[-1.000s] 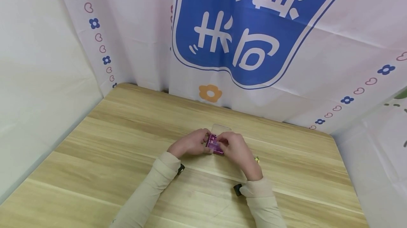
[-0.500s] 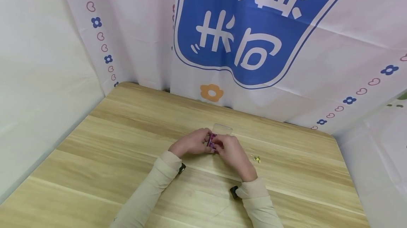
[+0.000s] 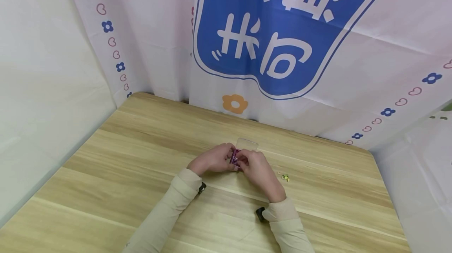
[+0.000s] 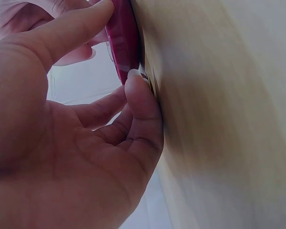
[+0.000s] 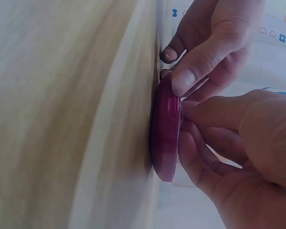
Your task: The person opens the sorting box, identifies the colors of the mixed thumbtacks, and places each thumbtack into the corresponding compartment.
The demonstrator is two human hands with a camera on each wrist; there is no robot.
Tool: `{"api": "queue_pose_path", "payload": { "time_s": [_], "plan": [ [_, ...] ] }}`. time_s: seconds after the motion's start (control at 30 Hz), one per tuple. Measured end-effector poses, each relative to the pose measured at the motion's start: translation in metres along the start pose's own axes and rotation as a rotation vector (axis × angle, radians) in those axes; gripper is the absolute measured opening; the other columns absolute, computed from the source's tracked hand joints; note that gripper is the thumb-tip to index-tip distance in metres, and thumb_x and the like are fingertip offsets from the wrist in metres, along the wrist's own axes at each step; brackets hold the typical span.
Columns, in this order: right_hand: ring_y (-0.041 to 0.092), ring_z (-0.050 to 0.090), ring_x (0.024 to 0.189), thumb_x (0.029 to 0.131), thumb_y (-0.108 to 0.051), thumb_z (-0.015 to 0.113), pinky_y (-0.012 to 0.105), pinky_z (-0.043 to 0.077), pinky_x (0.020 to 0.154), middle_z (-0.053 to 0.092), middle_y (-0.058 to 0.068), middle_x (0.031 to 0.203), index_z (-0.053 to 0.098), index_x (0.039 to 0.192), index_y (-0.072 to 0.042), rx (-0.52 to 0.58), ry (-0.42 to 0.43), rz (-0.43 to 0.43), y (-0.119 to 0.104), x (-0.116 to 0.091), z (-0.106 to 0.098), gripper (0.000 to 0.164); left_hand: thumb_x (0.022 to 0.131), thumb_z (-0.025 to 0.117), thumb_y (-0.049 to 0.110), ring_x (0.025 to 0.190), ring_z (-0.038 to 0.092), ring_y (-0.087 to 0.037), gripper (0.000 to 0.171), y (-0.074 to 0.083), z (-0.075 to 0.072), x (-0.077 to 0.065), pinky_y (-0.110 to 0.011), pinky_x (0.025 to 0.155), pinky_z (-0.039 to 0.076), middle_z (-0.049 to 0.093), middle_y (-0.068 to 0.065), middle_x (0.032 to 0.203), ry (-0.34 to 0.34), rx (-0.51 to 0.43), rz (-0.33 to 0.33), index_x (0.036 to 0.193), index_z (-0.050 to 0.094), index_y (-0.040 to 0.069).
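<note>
A small magenta case lies on the wooden table, its clear lid folded back behind it. My left hand grips the case at its left side, the thumb at the near edge and fingers at the far edge. In the right wrist view the case appears edge-on, low against the table. My right hand reaches over the case from the right, its thumb and fingers bent together at the open top. I cannot tell whether those fingertips pinch something; they and most of the inside are hidden.
Several tiny yellow and green pieces lie on the wooden table right of my right hand, with a pale bit beside them. A white printed cloth hangs along the table's back edge.
My right hand has moved slightly left and down over the case, covering more of its inside and uncovering the tiny pieces on the table. My left hand keeps its grip.
</note>
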State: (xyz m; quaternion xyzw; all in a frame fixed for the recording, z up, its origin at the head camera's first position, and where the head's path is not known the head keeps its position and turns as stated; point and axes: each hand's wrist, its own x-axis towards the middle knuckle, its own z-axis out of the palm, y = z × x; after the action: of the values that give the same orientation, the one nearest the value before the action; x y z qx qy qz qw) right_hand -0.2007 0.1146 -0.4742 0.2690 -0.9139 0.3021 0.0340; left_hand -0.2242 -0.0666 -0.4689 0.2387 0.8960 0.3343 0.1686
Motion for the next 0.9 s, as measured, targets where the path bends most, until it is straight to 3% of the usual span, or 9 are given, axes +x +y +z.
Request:
{"api": "queue_pose_path", "payload": {
  "time_s": [0.3,0.5,0.7,0.9],
  "plan": [
    [0.006,0.062,0.076,0.083,-0.003,0.070,0.026,0.056,0.067,0.071,0.001,0.085,0.069,0.094,-0.007,0.000,-0.025,0.017,0.000,-0.002,-0.005,0.012,0.080,0.075,0.029,0.092,0.055,-0.018,0.058,-0.002,0.003,0.001,-0.038,0.084,0.049,0.059,-0.010,0.106,-0.005,-0.006,0.003,0.123,0.048,0.001],
    [0.010,0.061,0.077,0.081,-0.003,0.072,0.031,0.056,0.068,0.072,0.003,0.088,0.070,0.095,-0.008,-0.025,0.016,0.040,0.000,-0.005,-0.026,0.015,0.080,0.075,0.029,0.097,0.055,-0.020,0.065,-0.004,0.003,0.003,-0.039,0.087,0.049,0.059,-0.012,0.112,0.007,0.001,-0.031,0.129,0.045,0.000],
    [0.012,0.061,0.073,0.080,-0.005,0.072,0.037,0.057,0.067,0.070,0.004,0.083,0.069,0.095,-0.005,-0.074,0.089,0.091,0.013,-0.034,-0.056,0.015,0.079,0.075,0.029,0.100,0.054,-0.022,0.068,-0.002,0.005,0.003,-0.041,0.090,0.048,0.058,-0.013,0.116,-0.008,-0.019,-0.046,0.132,0.043,0.000],
    [0.014,0.060,0.071,0.081,-0.004,0.071,0.038,0.056,0.061,0.069,0.004,0.079,0.069,0.094,-0.003,-0.094,0.086,0.173,0.035,-0.064,-0.076,0.013,0.079,0.075,0.029,0.102,0.053,-0.023,0.068,-0.002,0.003,0.002,-0.042,0.093,0.047,0.058,-0.014,0.117,-0.001,-0.014,-0.066,0.132,0.043,0.001]
  ]
}}
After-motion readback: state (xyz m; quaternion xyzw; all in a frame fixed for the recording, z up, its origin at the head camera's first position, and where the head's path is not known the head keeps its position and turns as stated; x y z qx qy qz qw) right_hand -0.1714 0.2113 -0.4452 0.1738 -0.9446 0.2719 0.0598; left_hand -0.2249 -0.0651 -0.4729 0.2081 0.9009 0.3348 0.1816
